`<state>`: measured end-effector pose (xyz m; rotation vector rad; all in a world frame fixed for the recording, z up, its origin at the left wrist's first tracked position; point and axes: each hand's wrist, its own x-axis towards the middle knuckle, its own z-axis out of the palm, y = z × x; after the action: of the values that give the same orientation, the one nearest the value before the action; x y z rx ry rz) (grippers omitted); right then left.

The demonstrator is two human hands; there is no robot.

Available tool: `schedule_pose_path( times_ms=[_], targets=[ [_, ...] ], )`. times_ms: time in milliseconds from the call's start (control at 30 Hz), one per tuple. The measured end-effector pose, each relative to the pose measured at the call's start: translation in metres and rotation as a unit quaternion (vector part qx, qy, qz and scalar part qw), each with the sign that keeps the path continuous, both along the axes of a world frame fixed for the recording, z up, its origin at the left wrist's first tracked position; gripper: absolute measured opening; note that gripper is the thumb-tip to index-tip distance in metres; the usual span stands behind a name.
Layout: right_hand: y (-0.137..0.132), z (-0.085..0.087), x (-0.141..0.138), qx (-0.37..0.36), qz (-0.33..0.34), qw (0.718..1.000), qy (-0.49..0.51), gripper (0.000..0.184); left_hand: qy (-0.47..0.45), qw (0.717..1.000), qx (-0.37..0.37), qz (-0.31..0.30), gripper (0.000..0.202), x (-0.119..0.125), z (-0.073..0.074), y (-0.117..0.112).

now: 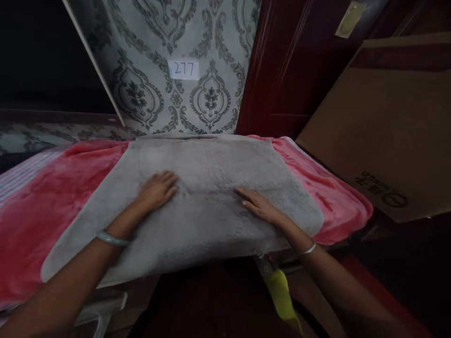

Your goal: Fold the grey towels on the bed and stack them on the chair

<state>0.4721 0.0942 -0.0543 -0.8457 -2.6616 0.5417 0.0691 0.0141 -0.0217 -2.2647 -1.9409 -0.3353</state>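
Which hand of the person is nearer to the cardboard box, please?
Right. The right hand rests on the grey cloth, on the half toward the cardboard box; the left hand rests farther from the box, on the other half.

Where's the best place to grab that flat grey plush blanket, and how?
Probably pinch the flat grey plush blanket by its rounded near-right corner, coming from the right: it's spread without a handle, and that corner stands out over the pink-red plush blanket, clear of the right hand.
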Motion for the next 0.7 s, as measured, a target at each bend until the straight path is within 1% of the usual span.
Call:
schedule_pose_path(
  times_ms=[33, 67, 133, 200, 233, 267, 333, 400, 500, 600, 700],
  targets=[
    [0.003, 0.002, -0.007, 0.0, -0.006, 0.999, 0.032, 0.066, 0.009, 0.999, -0.025, -0.043, 0.05, 0.018, 0.002, 0.006],
    [0.009, 0.004, -0.013, 0.009, -0.03, 0.998, 0.054, 0.066, 0.017, 0.995, -0.054, -0.085, 0.053, 0.039, 0.003, 0.013],
    [0.02, 0.004, -0.021, 0.041, -0.107, 0.992, 0.057, 0.066, 0.015, 0.988, -0.084, -0.128, 0.059, 0.084, 0.004, 0.029],
    [0.029, -0.001, -0.025, 0.063, -0.184, 0.981, 0.005, 0.063, -0.005, 0.986, -0.099, -0.134, 0.062, 0.126, 0.002, 0.043],
    [0.031, -0.004, -0.026, 0.068, -0.212, 0.974, -0.031, 0.061, -0.013, 0.986, -0.109, -0.129, 0.064, 0.144, -0.001, 0.048],
    [0.032, -0.007, -0.027, 0.071, -0.23, 0.968, -0.067, 0.06, -0.017, 0.985, -0.114, -0.125, 0.065, 0.158, -0.004, 0.051],
    [0.031, -0.012, -0.027, 0.085, -0.245, 0.959, -0.117, 0.057, -0.018, 0.987, -0.115, -0.108, 0.068, 0.177, -0.012, 0.052],
    [0.028, -0.015, -0.026, 0.102, -0.246, 0.954, -0.135, 0.056, -0.023, 0.989, -0.111, -0.094, 0.069, 0.183, -0.018, 0.049],
    [0.026, -0.018, -0.025, 0.113, -0.247, 0.953, -0.135, 0.056, -0.035, 0.99, -0.117, -0.074, 0.069, 0.175, -0.021, 0.04],
    [0.027, -0.02, -0.023, 0.116, -0.246, 0.953, -0.132, 0.056, -0.024, 0.99, -0.132, -0.052, 0.069, 0.15, -0.018, 0.03],
    [0.027, -0.021, -0.023, 0.119, -0.247, 0.953, -0.132, 0.056, -0.006, 0.989, -0.144, -0.011, 0.069, 0.11, -0.013, 0.014]
  ],
)
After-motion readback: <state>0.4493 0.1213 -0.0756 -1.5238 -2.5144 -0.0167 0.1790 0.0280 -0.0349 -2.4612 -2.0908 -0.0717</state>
